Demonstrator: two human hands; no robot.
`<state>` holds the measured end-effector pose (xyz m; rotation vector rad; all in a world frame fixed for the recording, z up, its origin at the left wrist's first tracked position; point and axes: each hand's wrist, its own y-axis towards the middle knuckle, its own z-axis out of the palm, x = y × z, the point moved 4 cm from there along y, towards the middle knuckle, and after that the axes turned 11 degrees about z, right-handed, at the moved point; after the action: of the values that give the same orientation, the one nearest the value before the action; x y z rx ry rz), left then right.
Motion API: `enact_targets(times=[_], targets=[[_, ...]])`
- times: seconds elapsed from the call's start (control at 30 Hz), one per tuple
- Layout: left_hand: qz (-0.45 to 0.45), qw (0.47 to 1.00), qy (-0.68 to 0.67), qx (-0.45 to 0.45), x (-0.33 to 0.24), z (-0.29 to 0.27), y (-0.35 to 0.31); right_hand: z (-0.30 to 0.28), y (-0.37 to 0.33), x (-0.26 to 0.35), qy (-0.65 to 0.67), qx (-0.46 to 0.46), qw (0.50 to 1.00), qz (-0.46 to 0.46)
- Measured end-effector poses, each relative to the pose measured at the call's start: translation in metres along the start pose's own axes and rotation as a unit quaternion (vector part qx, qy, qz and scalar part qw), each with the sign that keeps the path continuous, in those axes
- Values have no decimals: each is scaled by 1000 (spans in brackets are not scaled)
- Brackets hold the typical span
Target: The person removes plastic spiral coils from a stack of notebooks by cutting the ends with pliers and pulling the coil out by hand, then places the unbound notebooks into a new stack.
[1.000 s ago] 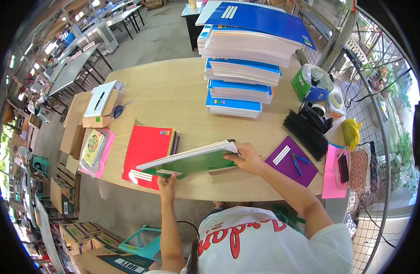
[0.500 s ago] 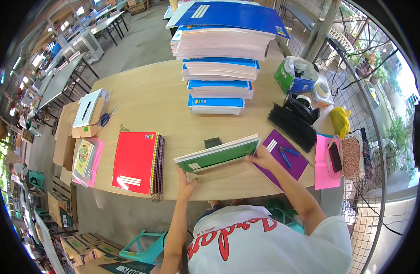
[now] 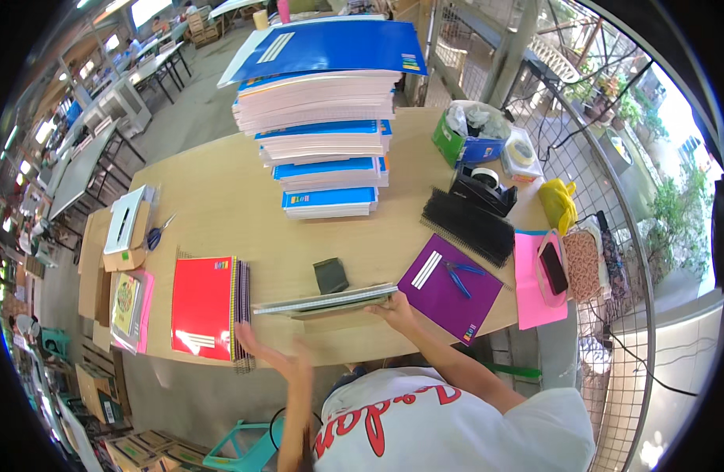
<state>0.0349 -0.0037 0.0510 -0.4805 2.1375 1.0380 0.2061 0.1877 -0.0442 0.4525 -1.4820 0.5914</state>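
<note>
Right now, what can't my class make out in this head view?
All in the head view:
- Book in the right hand: turned nearly edge-on, so its cover designs can't be read.
- Left hand: blurred, so its fingers are indistinct.
- Box: plastic hides much of its contents.
- Far person: too small to tell what they are doing.

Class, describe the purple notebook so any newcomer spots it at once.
On the pale table, look between the right hand and the black bundle. There lies the purple notebook, white-striped; alone among its neighbours, it carries a blue V-shaped tool.
</note>
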Motion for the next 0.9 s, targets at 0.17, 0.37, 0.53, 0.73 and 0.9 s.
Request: enact_targets(times=[0.17, 0.37, 0.53, 0.73, 0.9], targets=[[188, 943, 204, 185, -105, 70, 40, -41, 6, 45, -203, 66, 972, -99], [224, 955, 128, 144, -98, 96, 35, -170, 118, 37, -556, -297, 776, -17], [223, 947, 222, 61, -119, 114, 39, -170, 141, 27, -691, -245, 680, 4], [217, 947, 233, 38, -110, 118, 38, -159, 88, 139, -520, -115, 825, -189], [183, 978, 74, 71, -115, 99, 45, -103, 17, 171, -328, 107, 927, -145]])
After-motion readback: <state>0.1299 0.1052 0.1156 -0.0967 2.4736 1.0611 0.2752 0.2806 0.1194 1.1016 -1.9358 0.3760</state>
